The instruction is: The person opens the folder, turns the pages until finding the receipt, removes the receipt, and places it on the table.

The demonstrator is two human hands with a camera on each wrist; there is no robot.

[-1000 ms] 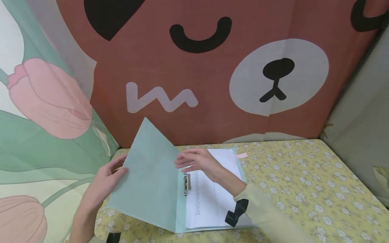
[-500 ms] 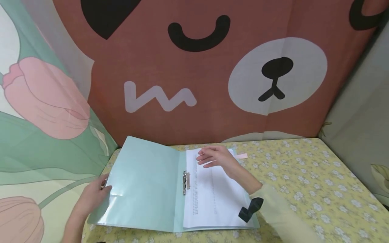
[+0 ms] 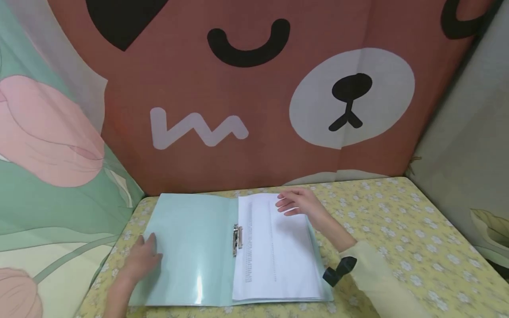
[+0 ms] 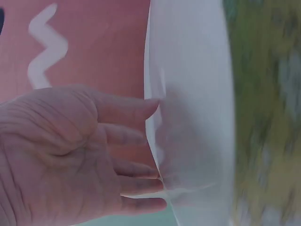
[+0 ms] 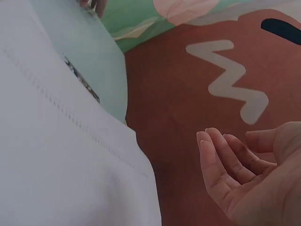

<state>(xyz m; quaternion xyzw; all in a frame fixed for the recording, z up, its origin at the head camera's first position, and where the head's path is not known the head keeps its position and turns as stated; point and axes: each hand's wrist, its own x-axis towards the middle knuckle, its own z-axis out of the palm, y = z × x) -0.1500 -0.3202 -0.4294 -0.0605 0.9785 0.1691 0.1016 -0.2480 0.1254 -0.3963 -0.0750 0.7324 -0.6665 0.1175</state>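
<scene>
A pale green file folder (image 3: 187, 247) lies spread open on the table. Its right side carries a stack of printed paper (image 3: 294, 256) beside a metal clip (image 3: 235, 240) near the spine. At the left cover's outer edge is my left hand (image 3: 141, 260), fingers extended and spread. In the left wrist view that hand (image 4: 61, 155) has its fingertips at the cover's edge; whether they all touch it cannot be told. Above the upper right part of the paper hovers my right hand (image 3: 304, 205), fingers loosely bent, holding nothing; the right wrist view shows its palm (image 5: 258, 193).
A yellow floral cloth covers the table (image 3: 397, 238). Behind it hangs a brown bear-print curtain (image 3: 191, 163), with a tulip-print curtain (image 3: 51, 132) on the left and a grey one (image 3: 473, 145) on the right.
The folder's left cover has swung down leftward from raised to flat. My left hand went down with it and has loosened from its edge. My right hand has moved rightward over the paper.
</scene>
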